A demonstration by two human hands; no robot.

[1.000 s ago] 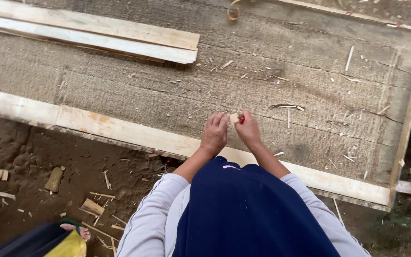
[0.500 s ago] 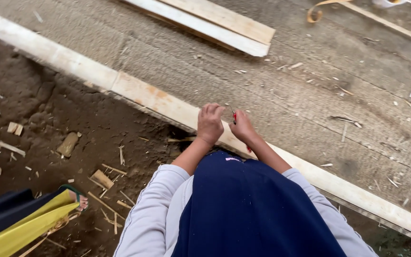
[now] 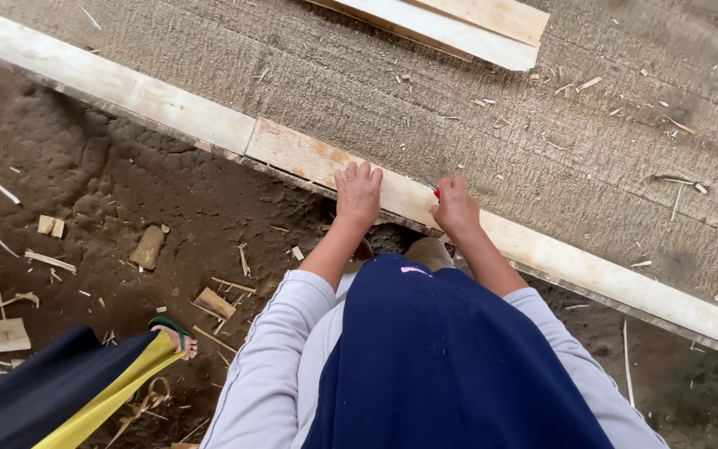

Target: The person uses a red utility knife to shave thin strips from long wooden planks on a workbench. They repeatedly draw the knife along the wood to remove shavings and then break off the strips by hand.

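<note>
Both hands have parted since the earlier frames, when they worked close together. Largest item: grey worktop (image 3: pixel 492 158), strewn with wood chips. Along its near edge runs a pale wooden strip (image 3: pixel 168 104). Left hand (image 3: pixel 358 193) lies flat on the strip, fingers spread, grip released. Right hand (image 3: pixel 456 206) rests on the same strip, grip clenched on a small red object (image 3: pixel 436 192), mostly hidden. Offcuts lie on the dirt floor (image 3: pixel 85 191).
</note>
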